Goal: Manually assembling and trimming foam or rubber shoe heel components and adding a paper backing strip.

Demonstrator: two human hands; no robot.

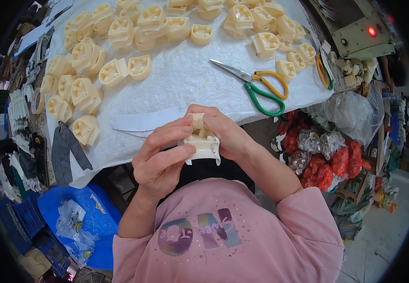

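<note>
In front of my chest, at the near edge of the table, both hands hold a cream-coloured moulded plastic piece (pixel 202 150), hollow, with a curved lower rim. My left hand (pixel 159 158) is closed on its left side, fingers along the wall. My right hand (pixel 223 132) grips it from the right and above. A tan wrap shows on a digit at the top of the piece. Part of the piece is hidden by my fingers. Beyond my hands lie scissors (pixel 249 78), blades apart, with one orange and one green handle.
Many similar cream pieces (pixel 122 30) lie along the table's far and left sides on a white cloth (pixel 166 85). White paper strips (pixel 143 121) and grey fabric (pixel 65 155) lie near the front edge. A blue tub (pixel 103 226) stands lower left; red bags (pixel 317 172) sit at right.
</note>
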